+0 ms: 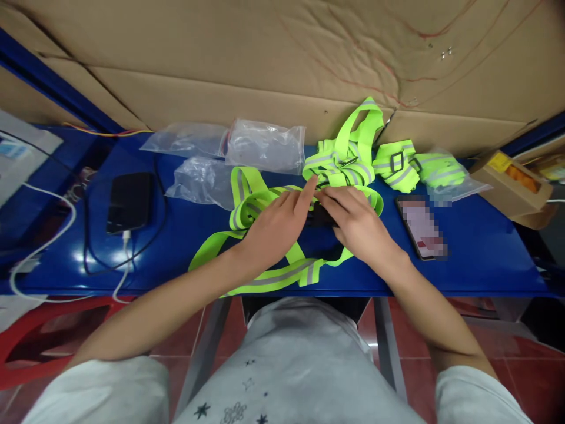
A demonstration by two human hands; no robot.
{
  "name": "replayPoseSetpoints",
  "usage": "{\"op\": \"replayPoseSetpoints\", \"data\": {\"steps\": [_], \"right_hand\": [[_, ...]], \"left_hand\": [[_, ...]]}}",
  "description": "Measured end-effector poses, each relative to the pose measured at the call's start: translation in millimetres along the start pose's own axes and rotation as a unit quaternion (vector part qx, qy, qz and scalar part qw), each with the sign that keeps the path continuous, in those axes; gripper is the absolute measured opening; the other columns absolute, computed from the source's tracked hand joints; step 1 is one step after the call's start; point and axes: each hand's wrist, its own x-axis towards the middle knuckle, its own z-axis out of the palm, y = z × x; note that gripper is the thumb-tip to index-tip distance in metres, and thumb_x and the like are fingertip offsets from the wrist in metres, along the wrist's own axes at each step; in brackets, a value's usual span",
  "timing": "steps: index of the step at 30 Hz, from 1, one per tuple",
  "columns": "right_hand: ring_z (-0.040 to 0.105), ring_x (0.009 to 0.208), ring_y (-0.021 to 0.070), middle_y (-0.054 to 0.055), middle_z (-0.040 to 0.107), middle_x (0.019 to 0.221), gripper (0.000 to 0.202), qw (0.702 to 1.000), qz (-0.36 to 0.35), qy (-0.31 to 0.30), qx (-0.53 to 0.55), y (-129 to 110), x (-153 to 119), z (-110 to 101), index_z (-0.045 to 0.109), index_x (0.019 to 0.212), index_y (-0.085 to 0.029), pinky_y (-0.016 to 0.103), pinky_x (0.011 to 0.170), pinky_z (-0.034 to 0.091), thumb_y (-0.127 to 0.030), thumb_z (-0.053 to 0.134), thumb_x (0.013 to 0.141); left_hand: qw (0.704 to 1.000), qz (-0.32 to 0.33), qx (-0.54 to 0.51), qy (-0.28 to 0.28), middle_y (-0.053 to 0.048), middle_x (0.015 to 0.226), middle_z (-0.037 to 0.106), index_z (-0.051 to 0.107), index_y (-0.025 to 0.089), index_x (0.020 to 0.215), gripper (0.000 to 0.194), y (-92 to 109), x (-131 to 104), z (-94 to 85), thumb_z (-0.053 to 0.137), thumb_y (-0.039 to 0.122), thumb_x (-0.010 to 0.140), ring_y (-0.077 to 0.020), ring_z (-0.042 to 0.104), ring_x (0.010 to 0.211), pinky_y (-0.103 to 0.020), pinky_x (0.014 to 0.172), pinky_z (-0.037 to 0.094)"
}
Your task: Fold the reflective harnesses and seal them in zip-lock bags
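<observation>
A tangled neon-yellow reflective strap (273,277) with a grey stripe lies in loops on the blue table's near half. My left hand (280,221) is closed on it from the left, index finger raised along the top. From the right, my right hand (357,224) closes on the same strap, its fingers curled and bunched. A dark piece (321,217) shows between the two hands; its kind is hard to make out. My fingertips and what they pinch are mostly hidden. Just behind, a heap of bundled reflective strap (348,159) touches the looped part.
Clear plastic bags (265,144) lie at the back. Rolled straps with a black buckle (397,165) and a bagged roll (441,171) sit back right, near a cardboard box (507,188). One phone (421,227) lies right; a black device (129,202) with a white cable lies left.
</observation>
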Motion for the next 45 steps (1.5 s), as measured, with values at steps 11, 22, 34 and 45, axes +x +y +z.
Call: {"op": "replayPoseSetpoints", "data": {"steps": [11,22,34,45], "right_hand": [[0.064,0.12,0.0323,0.019,0.071,0.126,0.046,0.999,0.017,-0.016,-0.024,-11,3,11,0.069,0.135,-0.012,0.052,0.106,0.055,-0.001,0.04,0.101],[0.057,0.141,0.0347,0.013,0.062,0.143,0.055,0.98,0.072,0.175,0.062,11,16,-14,0.057,0.144,-0.025,0.056,0.118,0.049,-0.01,0.052,0.091],[0.073,0.11,0.023,0.008,0.073,0.115,0.06,0.905,0.177,0.155,0.355,23,21,-10,0.041,0.141,-0.024,0.039,0.091,0.061,-0.025,0.061,0.085],[0.065,0.124,0.0252,0.008,0.062,0.133,0.076,0.91,0.112,0.173,0.36,23,21,-11,0.04,0.151,-0.031,0.046,0.104,0.059,-0.045,0.078,0.086]], "left_hand": [[0.999,0.007,0.048,-0.004,-0.017,0.124,0.069,0.009,0.009,0.169,0.071,5,4,-4.6,0.03,0.003,0.101,-0.0286,0.07,0.117,-0.043,0.104,0.059],[0.978,0.012,-0.209,-0.021,-0.012,0.171,0.039,0.012,0.03,0.17,0.103,-23,26,-63.4,0.074,0.057,0.092,-0.0354,0.041,0.158,-0.06,0.132,0.034],[0.927,-0.009,-0.373,-0.044,-0.011,0.164,0.051,0.038,0.023,0.162,0.091,-25,25,-48.0,0.076,0.064,0.089,-0.0298,0.053,0.149,-0.046,0.128,0.042],[0.749,-0.122,-0.649,-0.064,-0.004,0.087,0.078,0.078,0.017,0.103,0.045,-8,41,-20.8,0.094,0.049,0.075,-0.0224,0.073,0.081,-0.035,0.083,0.058]]}}
